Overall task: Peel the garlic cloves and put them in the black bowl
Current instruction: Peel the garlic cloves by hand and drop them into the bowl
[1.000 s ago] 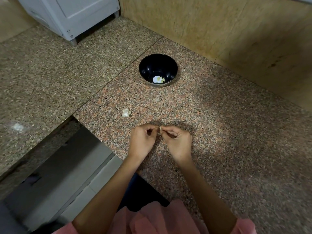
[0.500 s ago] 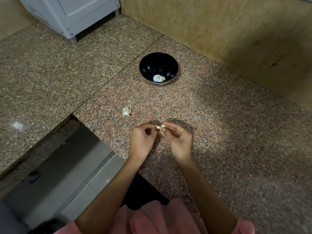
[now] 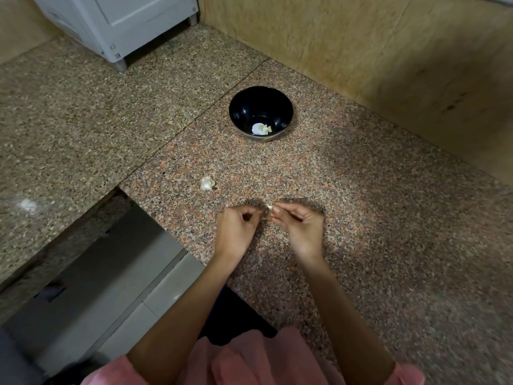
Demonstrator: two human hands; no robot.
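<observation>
Pinching a small clove (image 3: pixel 269 207) between thumb and forefinger tips, the right hand (image 3: pixel 302 232) holds it just above the tabletop (image 3: pixel 374 232), close in front of the person. The left hand (image 3: pixel 236 232) sits just beside it, fingers curled, thumb and forefinger tips drawn together at the clove's left end. Whether they grip a strip of skin or merely touch it is too small to tell.

Handling, as judged:
- The clove is very light and firm at the core. Fingertip pressure should hold it; a hard squeeze risks bruising it or shooting it out of the pinch.
- The skin is thin, papery and likely to tear into flakes. Take hold at one pointed end, where a loose edge lifts most easily, and pull along the length.
- Bare flesh is probably slick and slightly tacky. Keep the holding pinch across the broad sides, not the tapered tips.

Farther out and to the left, a white garlic piece (image 3: pixel 207 183) lies on the tabletop, well apart from both hands. It looks unpeeled and should be picked up the same way, by its sides.

Beyond that stands the bowl (image 3: pixel 241 112), upright, with pale peeled pieces (image 3: pixel 261 129) at its bottom. Release the clove from above the opening; the bowl may slide if its rim is pushed.
</observation>
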